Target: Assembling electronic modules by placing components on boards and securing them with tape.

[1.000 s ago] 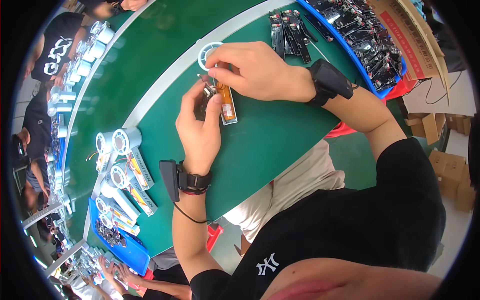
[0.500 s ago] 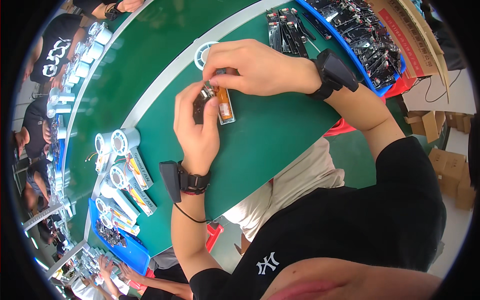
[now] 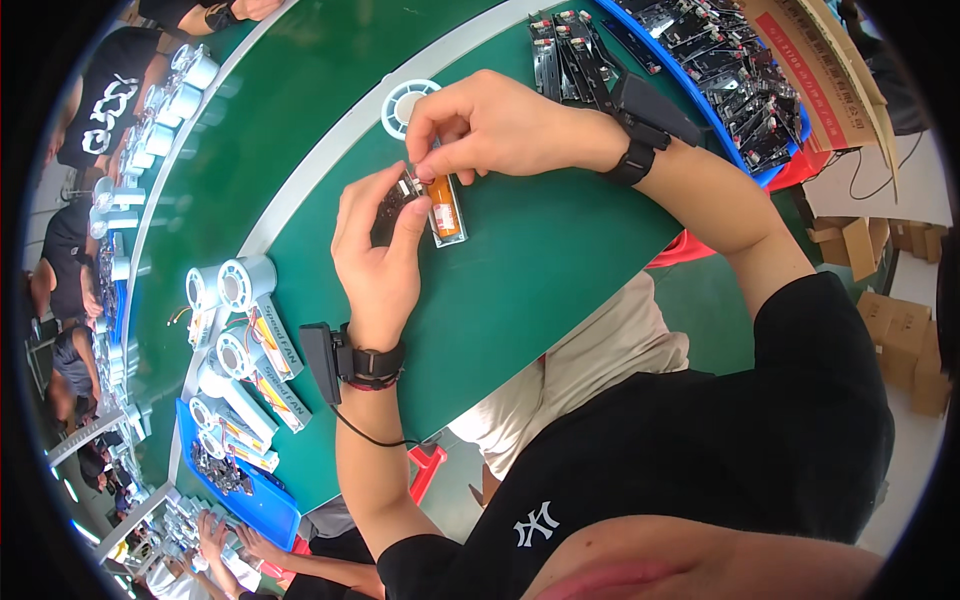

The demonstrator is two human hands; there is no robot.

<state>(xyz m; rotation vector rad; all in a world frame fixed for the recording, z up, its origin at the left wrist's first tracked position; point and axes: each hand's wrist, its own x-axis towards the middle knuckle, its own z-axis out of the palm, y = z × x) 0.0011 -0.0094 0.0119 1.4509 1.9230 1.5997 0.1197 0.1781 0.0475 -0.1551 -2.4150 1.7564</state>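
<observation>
My left hand (image 3: 375, 265) is closed around a small black circuit board (image 3: 392, 205), gripping it between thumb and fingers. A pale connector sits at the board's upper end. There, my right hand (image 3: 505, 125) pinches what looks like a small wire plug, mostly hidden by the fingertips. Beneath both hands lies a handheld fan (image 3: 408, 104), its round white head at the far end. Its open handle shows an orange battery (image 3: 442, 212) beside the circuit board.
More fans (image 3: 250, 300) with open handles lie at left, by a blue tray (image 3: 270, 505) of boards. At upper right, black boards (image 3: 570, 60) lie beside a blue bin (image 3: 745, 165) full of them and a cardboard box (image 3: 800, 70). Co-workers sit across the green table (image 3: 530, 290).
Both hands have shifted slightly left, the left one also a little down. The right hand has risen slightly, showing more of the fan head. Its fingertips stay at the board's connector.
</observation>
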